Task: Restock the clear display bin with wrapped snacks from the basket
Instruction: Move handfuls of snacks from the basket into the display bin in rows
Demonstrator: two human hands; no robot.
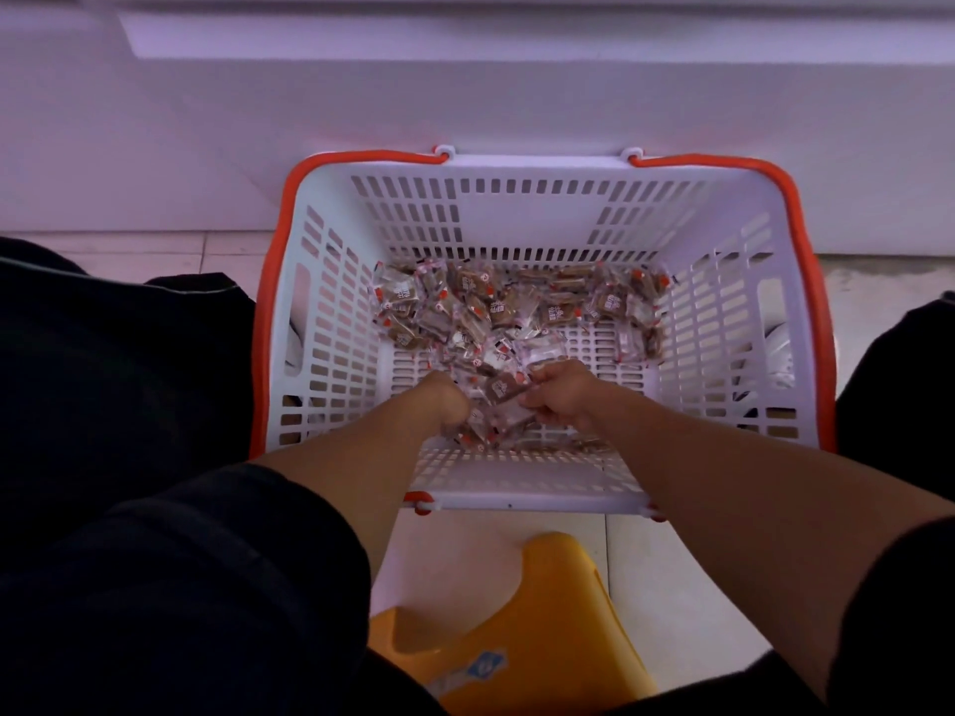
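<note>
Both hands are inside the white slotted basket [330, 312], which stands on the floor against a white cabinet base [465, 95]. The left hand [448, 403] has its fingers curled down into the wrapped snacks [517, 307]; whether they enclose any cannot be told. The right hand [560, 392] has its fingers closed round a small cluster of wrapped packets [504, 392], held between the two hands just above the basket floor. Most snacks lie loose beyond the fingertips, toward the far wall. A yellow stool [548, 586] sits below the forearms.
</note>
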